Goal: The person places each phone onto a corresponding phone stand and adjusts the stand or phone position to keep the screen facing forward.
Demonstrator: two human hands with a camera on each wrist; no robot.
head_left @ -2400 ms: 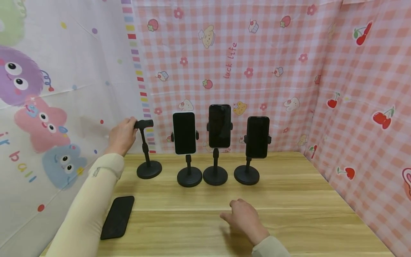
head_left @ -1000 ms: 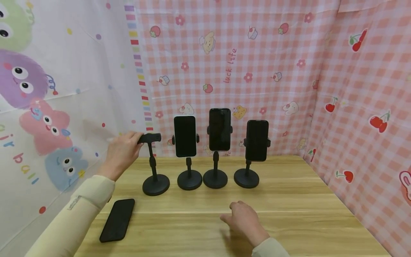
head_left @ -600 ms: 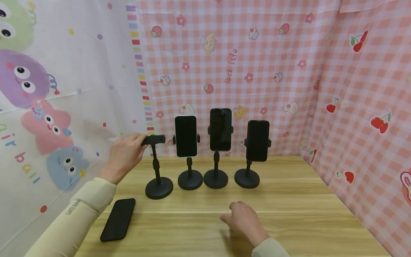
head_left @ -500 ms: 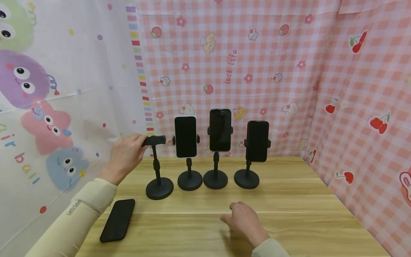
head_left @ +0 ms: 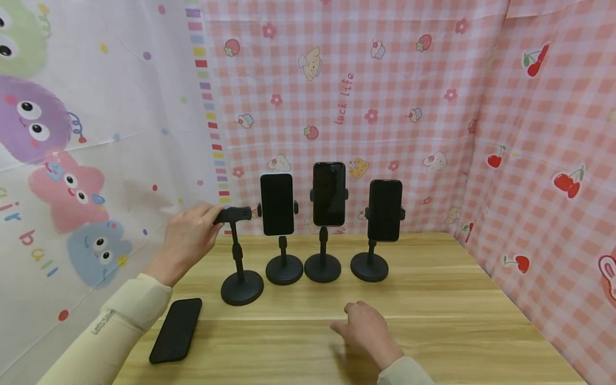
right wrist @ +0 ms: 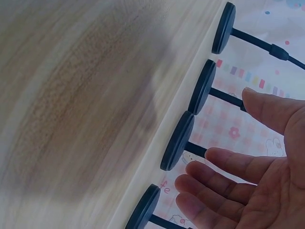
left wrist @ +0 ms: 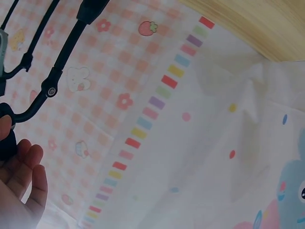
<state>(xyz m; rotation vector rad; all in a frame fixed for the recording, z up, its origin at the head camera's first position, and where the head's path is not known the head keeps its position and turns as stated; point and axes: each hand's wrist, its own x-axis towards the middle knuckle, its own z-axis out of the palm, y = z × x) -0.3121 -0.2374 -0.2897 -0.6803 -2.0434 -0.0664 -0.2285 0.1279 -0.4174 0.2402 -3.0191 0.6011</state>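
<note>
At the left, my left hand (head_left: 190, 238) grips the clamp head of a black phone stand (head_left: 242, 289) that carries no phone. The stand is upright, its round base at the tabletop, nearer to me than the other bases. In the left wrist view, thumb and fingers (left wrist: 29, 155) lie around the clamp beneath the jointed arm. A black smartphone (head_left: 176, 330) lies flat on the table below my left forearm. My right hand (head_left: 368, 329) hovers over the front of the table, holding nothing; its fingers look loosely bent in the right wrist view.
Along the back stand three more phone stands, each clamping a dark-screened phone: a white-edged left phone (head_left: 277, 204), a higher middle phone (head_left: 329, 194) and a right phone (head_left: 385, 210). Printed cloth (head_left: 385, 80) walls the wooden table (head_left: 433, 299) at back and sides.
My left hand has slid the phone stand toward me and to the right, closer to the row of stands. The right hand and the lying phone have stayed in place.
</note>
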